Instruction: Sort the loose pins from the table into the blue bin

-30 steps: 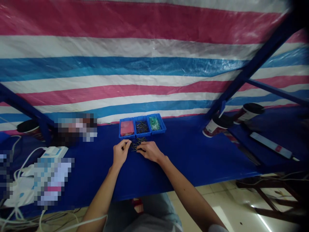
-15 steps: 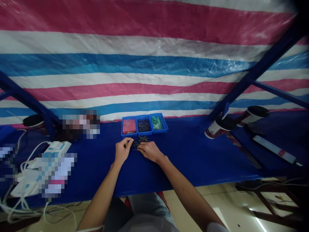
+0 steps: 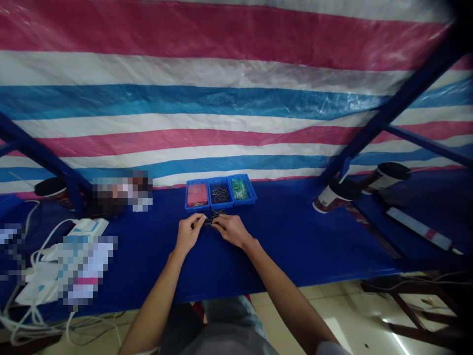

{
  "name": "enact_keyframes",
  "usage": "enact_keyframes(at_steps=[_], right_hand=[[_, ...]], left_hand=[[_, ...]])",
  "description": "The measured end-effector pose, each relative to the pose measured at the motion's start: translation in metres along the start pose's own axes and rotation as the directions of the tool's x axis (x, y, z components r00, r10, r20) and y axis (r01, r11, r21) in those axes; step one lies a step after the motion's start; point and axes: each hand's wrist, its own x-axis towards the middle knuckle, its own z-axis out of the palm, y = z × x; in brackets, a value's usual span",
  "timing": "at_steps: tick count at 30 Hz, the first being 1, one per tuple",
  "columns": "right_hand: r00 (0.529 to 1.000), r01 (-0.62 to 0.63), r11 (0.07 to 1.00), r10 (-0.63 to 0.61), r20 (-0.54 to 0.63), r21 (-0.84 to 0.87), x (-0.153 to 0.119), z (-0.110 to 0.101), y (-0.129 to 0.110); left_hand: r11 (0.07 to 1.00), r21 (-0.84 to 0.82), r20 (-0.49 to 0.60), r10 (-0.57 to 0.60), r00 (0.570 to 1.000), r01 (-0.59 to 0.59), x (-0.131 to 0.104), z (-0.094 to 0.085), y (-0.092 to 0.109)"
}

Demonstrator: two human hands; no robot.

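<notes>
My left hand (image 3: 189, 231) is closed in a pinch over the blue table, just in front of the blue bins. Facing it, my right hand (image 3: 232, 230) is also closed, fingertips pointing left. What either pinch holds is too small to tell. Between and just beyond the fingertips lies a small pile of dark, thin screw-like pieces (image 3: 218, 213), partly hidden by the hands. Behind it stand three joined blue bins: the left one holds pink flat pieces (image 3: 197, 194), the middle one dark screw-like pieces (image 3: 220, 193), the right one green pieces in clear wrapping (image 3: 239, 189).
White power strips (image 3: 44, 281) with tangled cables lie at the left of the blue table (image 3: 295, 246). A lidded cup (image 3: 332, 196) stands at the right beside a blue frame bar. A striped sheet (image 3: 229, 108) hangs behind.
Both hands have shifted slightly; the right hand's fingertips have drawn a little back from the small pile. The bins have stayed where they were.
</notes>
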Motion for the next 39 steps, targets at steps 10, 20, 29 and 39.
enact_keyframes(at_steps=[10, 20, 29, 39], right_hand=[[0.999, -0.034, 0.999, 0.034, -0.040, -0.008, 0.002, -0.005, -0.002], [0.995, -0.016, 0.991, 0.029, -0.095, 0.134, 0.003, -0.003, -0.009], [0.975, -0.017, 0.979, 0.061, -0.214, 0.201, 0.003, 0.009, -0.003], [0.972, -0.022, 0.969, 0.078, -0.222, 0.244, 0.002, 0.010, -0.005]], left_hand=[[0.993, 0.096, 0.176, 0.049, 0.983, -0.067, -0.001, 0.002, 0.002], [0.997, 0.035, 0.106, 0.062, 0.992, -0.066, -0.002, 0.001, -0.002], [0.998, 0.042, 0.141, 0.042, 0.989, -0.049, -0.001, 0.001, 0.002], [0.997, 0.040, 0.133, 0.055, 0.990, -0.061, -0.002, 0.001, 0.001]])
